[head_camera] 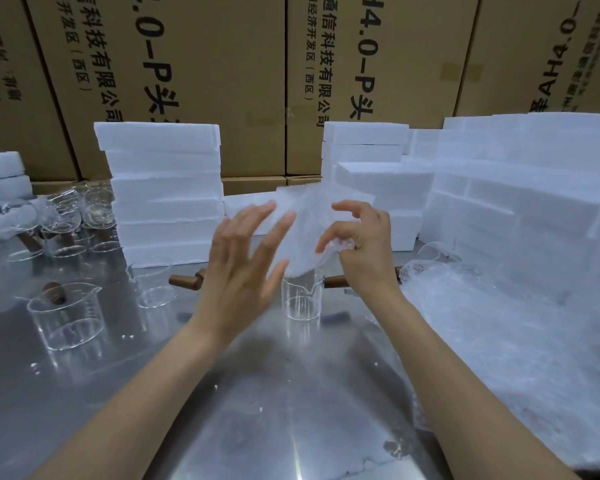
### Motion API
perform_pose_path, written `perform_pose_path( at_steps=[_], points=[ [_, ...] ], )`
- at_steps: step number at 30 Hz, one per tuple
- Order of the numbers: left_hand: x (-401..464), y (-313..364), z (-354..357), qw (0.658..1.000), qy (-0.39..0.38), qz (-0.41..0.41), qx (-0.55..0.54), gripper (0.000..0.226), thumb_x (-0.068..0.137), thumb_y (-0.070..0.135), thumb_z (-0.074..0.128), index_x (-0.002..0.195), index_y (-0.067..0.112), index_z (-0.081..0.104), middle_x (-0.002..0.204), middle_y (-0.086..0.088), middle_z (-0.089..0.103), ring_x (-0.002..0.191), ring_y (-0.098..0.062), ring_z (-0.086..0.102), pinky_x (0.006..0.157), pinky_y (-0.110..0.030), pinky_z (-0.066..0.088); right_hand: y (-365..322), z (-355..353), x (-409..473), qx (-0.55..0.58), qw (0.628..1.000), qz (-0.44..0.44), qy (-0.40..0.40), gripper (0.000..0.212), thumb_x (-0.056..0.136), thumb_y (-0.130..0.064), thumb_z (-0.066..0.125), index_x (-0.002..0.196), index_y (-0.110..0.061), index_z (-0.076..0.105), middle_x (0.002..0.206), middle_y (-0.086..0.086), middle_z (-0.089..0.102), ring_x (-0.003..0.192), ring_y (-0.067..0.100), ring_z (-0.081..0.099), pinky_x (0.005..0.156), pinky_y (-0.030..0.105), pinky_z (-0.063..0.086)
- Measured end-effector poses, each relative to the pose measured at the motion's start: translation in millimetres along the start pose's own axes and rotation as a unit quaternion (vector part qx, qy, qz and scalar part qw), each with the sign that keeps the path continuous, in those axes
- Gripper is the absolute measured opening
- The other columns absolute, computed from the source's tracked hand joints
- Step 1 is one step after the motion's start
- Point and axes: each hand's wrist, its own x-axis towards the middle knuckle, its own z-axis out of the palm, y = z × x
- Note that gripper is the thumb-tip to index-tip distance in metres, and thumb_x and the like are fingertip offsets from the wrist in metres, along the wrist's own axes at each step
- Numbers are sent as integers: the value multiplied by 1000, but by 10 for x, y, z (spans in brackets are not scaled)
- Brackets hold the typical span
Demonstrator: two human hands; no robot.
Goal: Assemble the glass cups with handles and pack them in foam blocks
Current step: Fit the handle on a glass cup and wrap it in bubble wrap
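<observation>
The glass cup [302, 299] with a pouring spout stands upright on the metal table [291, 393], directly below and between the two hands, its brown wooden handle [336, 281] sticking out sideways to the right, so the cup's long axis with handle runs left to right across the view.

The right hand [364, 244] has thumb and curled fingers pinched on one edge of a sheet of bubble wrap [309, 220], which hangs in the air just above the cup's rim; the index finger is lifted free. The left hand [243, 268] is spread, fingers straight and apart, holding nothing, its fingertips near or against the sheet's left side; contact cannot be told for sure. The right hand sits almost over the handle, the left over the cup's bare side.

Judging from this, the sheet is about to come down around the cup, and the protruding handle on the right is what the wrap must clear.

Further out, a second handle [184, 281] lies on the table to the left of the cup, beside more glass cups. A stack of foam blocks [163, 188] stands behind on the left, more foam blocks [520, 209] on the right, a heap of loose bubble wrap [499, 341] at right, and cardboard cartons [222, 64] at the back.
</observation>
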Motion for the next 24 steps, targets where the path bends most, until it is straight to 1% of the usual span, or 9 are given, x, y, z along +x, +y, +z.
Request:
perform_pose_path(
  at_steps=[4, 7, 9, 11, 13, 17, 19, 21, 24],
  points=[
    [-51, -12, 27, 997, -73, 6, -8, 28, 80, 13, 76, 107, 6, 72, 107, -11, 70, 98, -31, 67, 95, -52, 47, 47, 16, 4, 21, 998, 47, -23, 52, 74, 16, 43, 62, -28, 67, 112, -15, 47, 105, 0, 26, 80, -8, 20],
    [-74, 3, -21, 989, -130, -43, -64, 39, 81, 35, 68, 106, 6, 73, 103, -9, 72, 91, -28, 69, 77, -41, 56, 31, 14, -1, 58, 995, 79, -25, 55, 78, 15, 43, 59, -32, 64, 111, -13, 48, 107, 1, 27, 80, -7, 23],
    [-73, 18, -28, 984, -147, -62, -83, 43, 80, 41, 68, 107, 8, 73, 103, -6, 73, 90, -24, 69, 73, -36, 57, 20, 10, -3, 95, 990, 96, -30, 55, 82, 13, 45, 58, -33, 63, 111, -11, 49, 116, 8, 33, 86, 3, 28],
    [-79, 23, -6, 983, -139, -71, -96, 29, 84, 31, 71, 104, 9, 74, 100, -4, 73, 87, -24, 70, 69, -38, 59, 3, 18, 2, 132, 984, 115, -33, 53, 82, 13, 44, 57, -29, 64, 112, -5, 53, 120, 16, 41, 95, 22, 36],
    [-75, 18, 12, 985, -115, -80, -103, 16, 85, 19, 69, 96, 10, 76, 91, -2, 74, 79, -24, 70, 62, -38, 58, -26, 12, 3, 160, 977, 137, -33, 48, 82, 13, 44, 59, -23, 66, 112, -1, 57, 116, 15, 47, 97, 26, 39],
    [-34, 2, 6, 978, -73, -147, -125, 6, 80, 13, 76, 80, 8, 72, 78, -1, 72, 68, -22, 66, 59, -34, 53, -8, -20, -24, 112, 980, 152, -57, 29, 87, -1, 53, 89, -25, 70, 111, -8, 50, 116, 12, 47, 98, 17, 37],
    [-18, -4, 1, 971, -63, -191, -133, 15, 77, 17, 79, 74, 11, 66, 73, 0, 67, 62, -16, 58, 57, -26, 45, 66, -11, -52, 53, 975, 200, -87, 31, 88, -17, 58, 118, -28, 57, 121, -4, 42, 119, 17, 43, 103, 31, 39],
    [-17, -14, -13, 958, -70, -235, -148, 22, 75, 25, 79, 73, 19, 59, 69, 8, 59, 59, -7, 48, 56, -20, 37, 110, 10, -72, 23, 949, 288, -127, 52, 89, -32, 59, 135, -21, 38, 135, 5, 33, 119, 23, 44, 100, 41, 42],
    [-41, -19, -30, 950, -89, -247, -170, 24, 73, 42, 73, 71, 24, 58, 64, 16, 51, 55, -4, 45, 54, -13, 32, 114, 35, -96, 6, 914, 352, -200, 43, 92, -39, 52, 124, -14, 38, 121, 9, 47, 93, 20, 54, 76, 31, 46]
  ],
)
